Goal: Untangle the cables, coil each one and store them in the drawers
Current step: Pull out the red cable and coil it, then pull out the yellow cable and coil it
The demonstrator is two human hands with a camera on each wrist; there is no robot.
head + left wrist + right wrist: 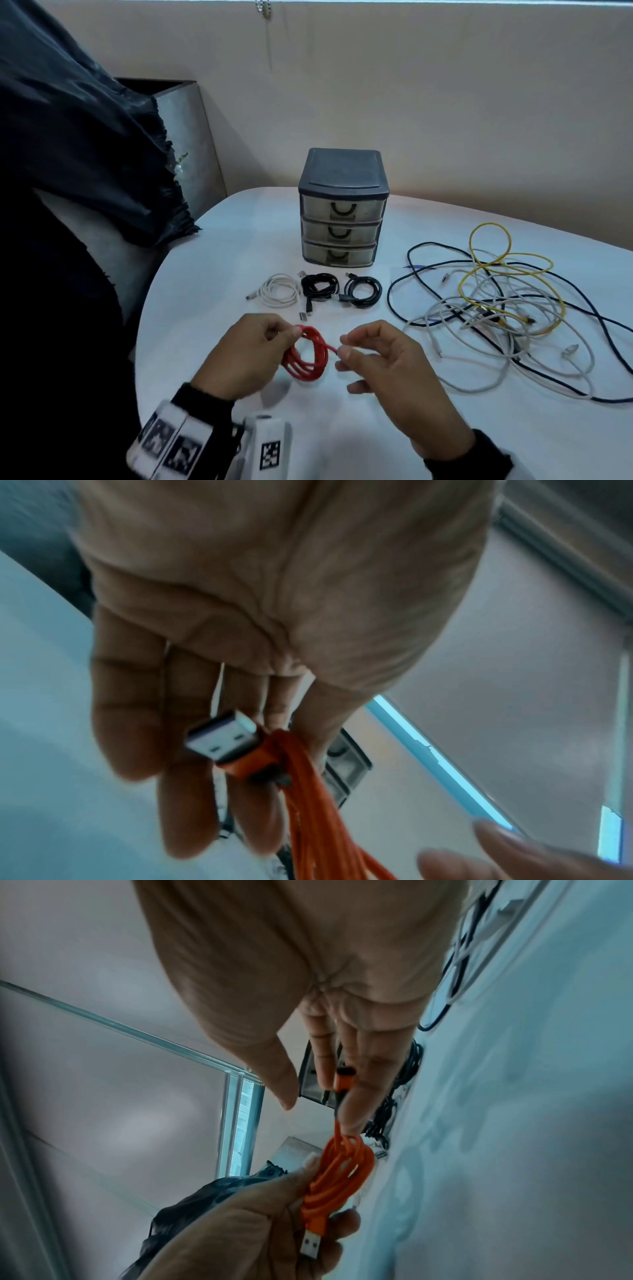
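A red cable (306,354) hangs in a small coil just above the white table (342,428). My left hand (294,330) pinches the top of the coil, and the USB plug (222,739) sticks out beside its fingers. My right hand (344,346) holds the cable's loose end, with the small plug (344,1080) between its fingers. The grey three-drawer unit (342,209) stands behind, all drawers closed. In front of it lie a white coil (279,289) and two black coils (318,287) (363,291).
A loose tangle of white, yellow and dark blue cables (496,308) spreads over the right of the table. A dark cloth (85,154) hangs at the left over a grey box. The table's rounded left edge (144,325) runs near my left wrist.
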